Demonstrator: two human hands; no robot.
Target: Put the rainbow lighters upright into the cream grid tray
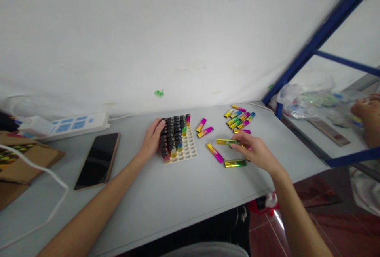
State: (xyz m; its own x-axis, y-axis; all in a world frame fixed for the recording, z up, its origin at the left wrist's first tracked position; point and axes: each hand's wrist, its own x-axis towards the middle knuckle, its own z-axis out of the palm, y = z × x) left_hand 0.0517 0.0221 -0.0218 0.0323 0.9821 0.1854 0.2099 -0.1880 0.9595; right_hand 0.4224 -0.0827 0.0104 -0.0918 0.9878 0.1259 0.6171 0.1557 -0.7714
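My left hand (153, 137) is curled against the left side of a white tray (190, 148) full of small holes, its fingertips by the black tops. Several upright pieces with black tops (171, 134) and shiny coloured bodies fill the tray's left part. Its right part shows bare holes. Over the table to the right, my right hand (252, 150) pinches a shiny yellow-green stick (226, 141) between thumb and fingers. Just below that hand lies another yellow-green stick (235, 163). A yellow-purple stick (215, 153) lies slanted between the tray and this hand.
More shiny sticks (242, 119) lie in a loose pile near the wall. A phone (97, 160), a power strip (74, 125) and a cardboard box (23, 166) are at left. Beyond the blue frame (308, 57), another person's hand (368, 110) is near plastic bags (311, 100).
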